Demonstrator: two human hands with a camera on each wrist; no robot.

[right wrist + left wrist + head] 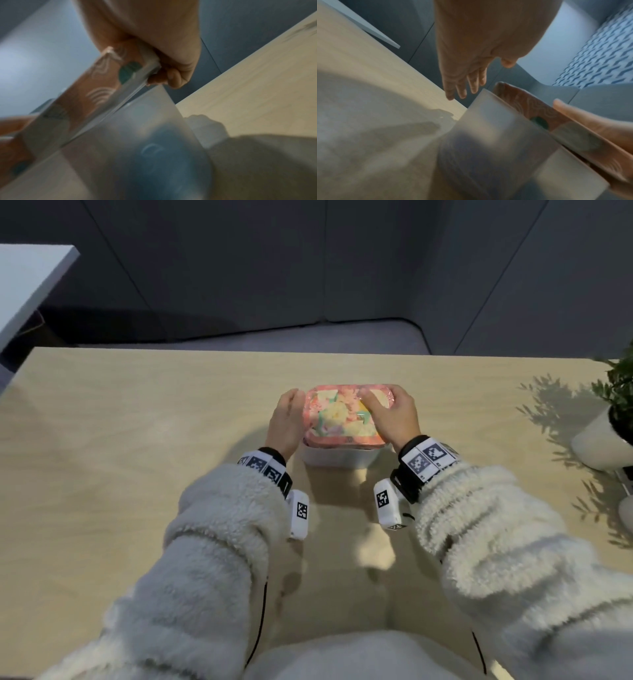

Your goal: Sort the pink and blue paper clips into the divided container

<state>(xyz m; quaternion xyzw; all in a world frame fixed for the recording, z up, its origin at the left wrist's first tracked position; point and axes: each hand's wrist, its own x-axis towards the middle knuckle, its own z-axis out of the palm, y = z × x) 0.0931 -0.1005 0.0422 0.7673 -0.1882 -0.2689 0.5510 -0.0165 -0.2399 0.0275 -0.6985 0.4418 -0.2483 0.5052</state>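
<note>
Off the tabletop's far-left corner, a white surface [30,282] juts in, apart from the light wood tabletop [137,440]. Near mid-table, closer to the far edge, left hand [286,422] sits against the left side of the container [337,457]; in the left wrist view its fingers [462,86] are straight and loosely spread, pointing toward the far edge and gripping nothing. Cannot tell if the palm actually touches the container wall. Container is a frosted white box with a pink floral lid [342,414] on top; lid looks lifted slightly off the rim on the right side in the wrist views, gap visible. Blurry blue shape shows through the frosted wall [154,155], too soft to identify; compartments hidden by lid. Right hand [390,414] lies over the lid's right end, thumb on top, fingers curled under its edge [171,77], gripping it. Both wrists carry black bands with white marker blocks, fluffy white sleeves behind. At the tabletop's right edge, a green plant [620,392] in a white pot [596,443], leaf shadows cast across the wood beside it.
</note>
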